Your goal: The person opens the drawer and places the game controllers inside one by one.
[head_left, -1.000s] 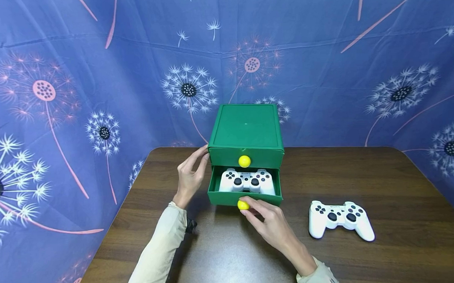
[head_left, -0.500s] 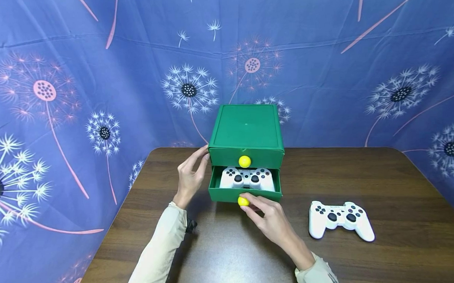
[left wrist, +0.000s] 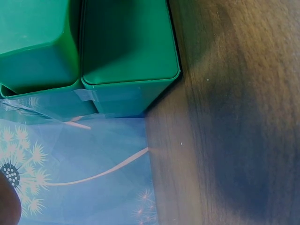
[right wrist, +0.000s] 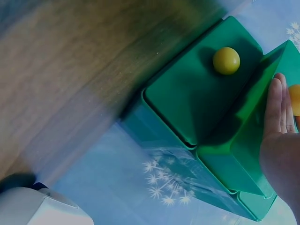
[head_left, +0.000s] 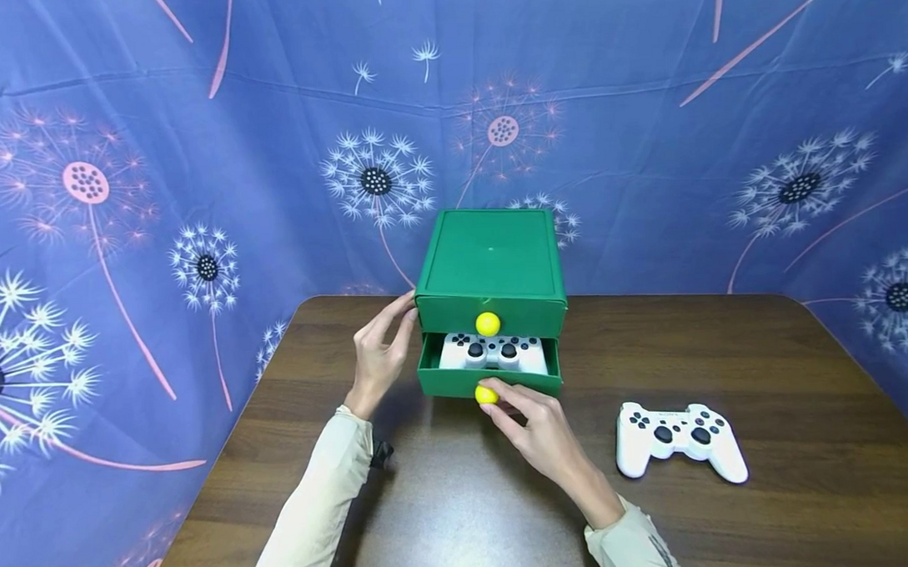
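Observation:
A green drawer unit [head_left: 490,253] stands on the table. Its top drawer, with a yellow ball knob [head_left: 488,324], is closed. The drawer below [head_left: 457,383] sticks partly out, and a white game controller [head_left: 494,357] lies in it, its back edge under the top drawer. My right hand [head_left: 542,435] pinches that drawer's yellow knob [head_left: 485,394] between thumb and fingers. My left hand [head_left: 381,353] touches the unit's upper left front edge with its fingertips. In the right wrist view, a closed bottom drawer [right wrist: 187,93] with its own knob [right wrist: 226,61] shows beneath the pulled-out one.
A second white game controller [head_left: 677,438] lies on the wooden table [head_left: 447,517] to the right of my right hand. Behind the table hangs a blue cloth [head_left: 629,144] with dandelion prints, close to the back of the unit.
My right hand has pushed the pulled-out drawer some way back into the unit, and the controller inside has gone with it. The left hand has stayed at the corner.

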### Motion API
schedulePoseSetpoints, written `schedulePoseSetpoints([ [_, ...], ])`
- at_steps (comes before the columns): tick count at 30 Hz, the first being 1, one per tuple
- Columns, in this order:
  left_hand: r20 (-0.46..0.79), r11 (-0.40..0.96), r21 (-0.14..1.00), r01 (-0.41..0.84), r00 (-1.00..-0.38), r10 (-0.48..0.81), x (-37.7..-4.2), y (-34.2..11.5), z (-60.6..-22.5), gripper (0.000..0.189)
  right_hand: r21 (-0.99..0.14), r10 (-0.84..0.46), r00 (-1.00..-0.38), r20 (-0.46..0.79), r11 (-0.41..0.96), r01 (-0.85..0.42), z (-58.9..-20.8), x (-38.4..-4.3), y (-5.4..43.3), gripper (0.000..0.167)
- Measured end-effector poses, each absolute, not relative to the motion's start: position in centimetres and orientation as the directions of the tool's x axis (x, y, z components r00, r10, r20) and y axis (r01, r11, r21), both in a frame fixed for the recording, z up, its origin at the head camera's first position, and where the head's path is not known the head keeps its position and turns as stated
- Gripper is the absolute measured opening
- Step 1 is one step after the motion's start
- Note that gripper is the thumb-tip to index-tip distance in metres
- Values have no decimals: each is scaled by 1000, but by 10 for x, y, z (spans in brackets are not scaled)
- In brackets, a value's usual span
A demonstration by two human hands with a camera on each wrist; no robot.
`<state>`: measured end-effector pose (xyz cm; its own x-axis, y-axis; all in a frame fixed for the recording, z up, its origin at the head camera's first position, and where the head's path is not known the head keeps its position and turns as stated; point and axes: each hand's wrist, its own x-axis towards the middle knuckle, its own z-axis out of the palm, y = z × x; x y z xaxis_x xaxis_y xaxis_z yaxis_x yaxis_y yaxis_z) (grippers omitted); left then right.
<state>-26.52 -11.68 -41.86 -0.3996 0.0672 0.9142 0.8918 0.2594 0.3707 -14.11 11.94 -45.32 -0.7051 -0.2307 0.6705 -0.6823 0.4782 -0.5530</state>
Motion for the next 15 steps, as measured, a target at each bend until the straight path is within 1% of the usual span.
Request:
schedulePoseSetpoints([
  [5,916,254,369,894,-396,63,-264,-117,-418,40,-560,-222,-704,675,467,-684,-454,-145,120,38],
  [10,916,263,367,892,-396,66,-265,-116,-417,48,-568,-220,-713,666,469,-676,-453,-148,121,38],
  [15,915,267,366,892,-397,72,-264,-116,-417,50,-578,-214,-718,662,464,-671,-453,-152,121,38],
])
